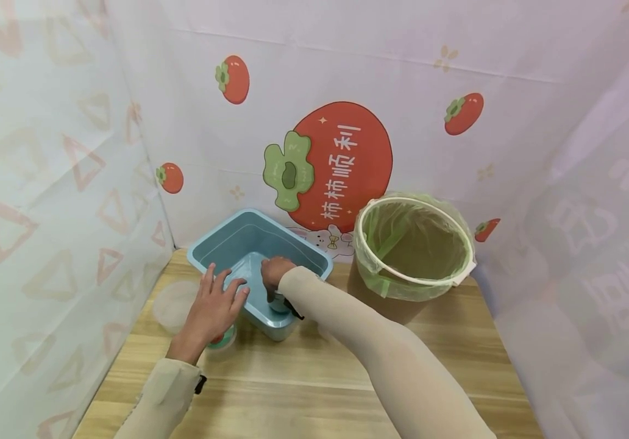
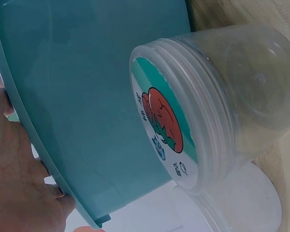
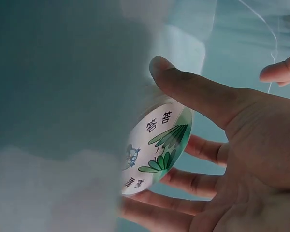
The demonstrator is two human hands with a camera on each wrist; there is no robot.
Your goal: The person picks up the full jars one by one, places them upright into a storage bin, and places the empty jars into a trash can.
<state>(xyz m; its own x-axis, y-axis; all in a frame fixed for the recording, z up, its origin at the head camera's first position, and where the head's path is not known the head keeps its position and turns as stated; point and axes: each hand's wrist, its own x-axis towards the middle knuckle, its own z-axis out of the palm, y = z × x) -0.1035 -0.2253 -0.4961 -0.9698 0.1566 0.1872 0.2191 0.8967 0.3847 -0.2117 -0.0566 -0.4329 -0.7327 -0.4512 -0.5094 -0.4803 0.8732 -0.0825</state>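
Right sleeve [image 1: 369, 341]: nearest the camera; pale, slanting from near right over the wooden table [image 1: 292, 396] to the tub [image 1: 270, 239].
Left sleeve [image 1: 161, 396]: pale; at near left.
Right hand [image 1: 276, 271]: inside the tub, toward its near end; curled round the plant-label jar [image 3: 157, 150], thumb on one side, fingers on the other.
Plant-label jar: within the tub, close to the near wall; green leaves on the lid; upright or tilted, not certain.
Left hand [image 1: 210, 311]: fingers spread over the tub's left rim; nothing grasped; contact unclear.
Tub: blue, open-topped; far left on the table.
Tomato-label jar [image 2: 171, 116]: on the table, just outside the tub's near left side; lidded.
Clear round container [image 1: 169, 305]: on the table, left of the tub.
Lined bin [image 1: 362, 283]: far right; green liner folded over the rim.
Risk, plant-label jar: possible slip or knock against the wall, from smooth plastic and a cramped corner.
Risk, tomato-label jar: likely toppling, from a low sweep of the left wrist.
Risk, tub: perhaps skidding or tipping, from uneven pressure on the rim.
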